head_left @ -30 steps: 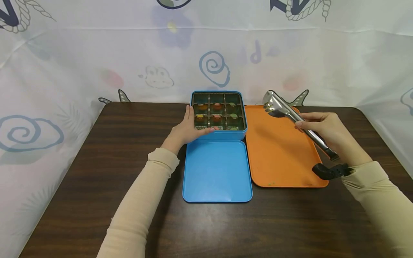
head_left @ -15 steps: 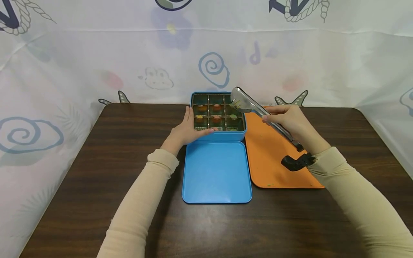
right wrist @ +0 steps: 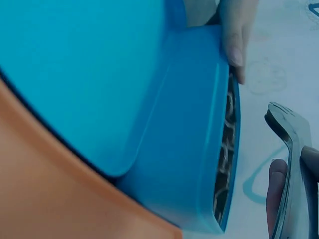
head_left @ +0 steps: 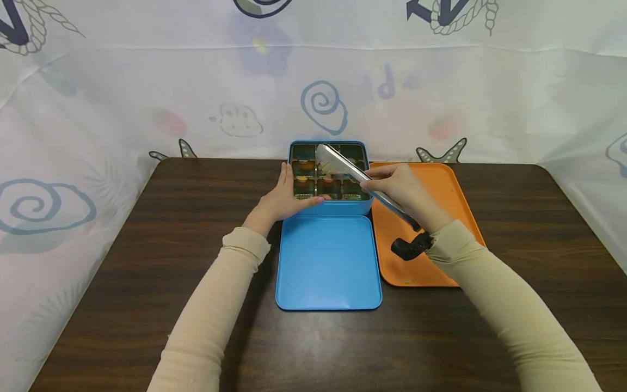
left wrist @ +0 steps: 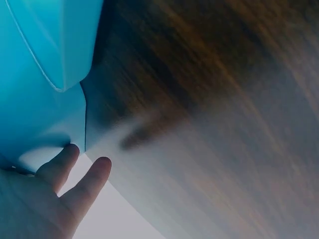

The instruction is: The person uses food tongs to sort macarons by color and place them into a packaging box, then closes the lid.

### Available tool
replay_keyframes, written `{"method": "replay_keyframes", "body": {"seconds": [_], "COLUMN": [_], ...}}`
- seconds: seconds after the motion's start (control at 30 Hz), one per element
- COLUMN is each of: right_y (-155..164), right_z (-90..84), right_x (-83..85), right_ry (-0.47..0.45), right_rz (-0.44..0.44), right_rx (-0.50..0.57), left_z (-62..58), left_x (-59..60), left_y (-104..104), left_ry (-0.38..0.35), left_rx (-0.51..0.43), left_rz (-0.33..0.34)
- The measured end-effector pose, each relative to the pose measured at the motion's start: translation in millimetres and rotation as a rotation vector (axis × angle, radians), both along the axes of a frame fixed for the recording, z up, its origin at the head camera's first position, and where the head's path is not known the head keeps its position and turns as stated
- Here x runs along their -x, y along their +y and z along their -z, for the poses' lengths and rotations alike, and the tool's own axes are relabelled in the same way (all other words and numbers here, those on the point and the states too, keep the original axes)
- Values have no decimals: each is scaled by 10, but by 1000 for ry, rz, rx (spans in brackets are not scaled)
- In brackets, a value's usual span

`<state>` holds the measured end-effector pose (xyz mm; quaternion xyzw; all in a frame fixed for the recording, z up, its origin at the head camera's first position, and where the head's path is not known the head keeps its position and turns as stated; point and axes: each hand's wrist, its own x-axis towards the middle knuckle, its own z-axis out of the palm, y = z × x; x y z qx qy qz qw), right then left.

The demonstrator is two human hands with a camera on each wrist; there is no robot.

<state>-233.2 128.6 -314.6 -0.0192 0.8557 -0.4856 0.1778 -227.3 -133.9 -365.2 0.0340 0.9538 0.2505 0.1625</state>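
Dark wooden table (head_left: 147, 283): bears all items.
Orange plastic tray (head_left: 453, 196): right of tin, flat.
Blue square metal lid (head_left: 328, 264): flat, just in front of tin.
Blue metal tin with nine compartments (head_left: 329, 207): at table's far middle, small coloured pieces inside.
Right hand (head_left: 404, 188): forearm angled inward, fingers curled round shiny steel tongs (head_left: 343, 166); tips over tin's middle compartments.
Left hand (head_left: 281, 198): fingers straight, pressed against tin's left wall, thumb along front.

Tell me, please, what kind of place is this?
Probably a staged recording corner, not a real kitchen: a dark wooden table is walled in by a printed white sheet, and only a blue tin and an orange tray are set out.
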Motion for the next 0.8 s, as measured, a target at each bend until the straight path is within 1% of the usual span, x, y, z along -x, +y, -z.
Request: {"method": "replay_keyframes", "body": {"seconds": [0.13, 0.23, 0.37, 0.6, 0.8], "right_y": [-123, -201, -281, -322, -329], "right_z": [50, 74, 98, 130, 154], "right_x": [-6, -15, -24, -36, -31], "right_ry": [24, 48, 71, 77, 78], "right_rz": [-20, -37, -42, -43, -48], "right_rx": [-63, -92, -80, -71, -86], "left_z": [2, 1, 8, 9, 11], "left_x": [8, 14, 25, 12, 5], "left_y": [-18, -23, -21, -20, -25], "left_ry": [-7, -8, -9, -19, -1], "left_rx": [-19, -36, -53, -90, -78], "left_rz": [16, 24, 23, 16, 13]}}
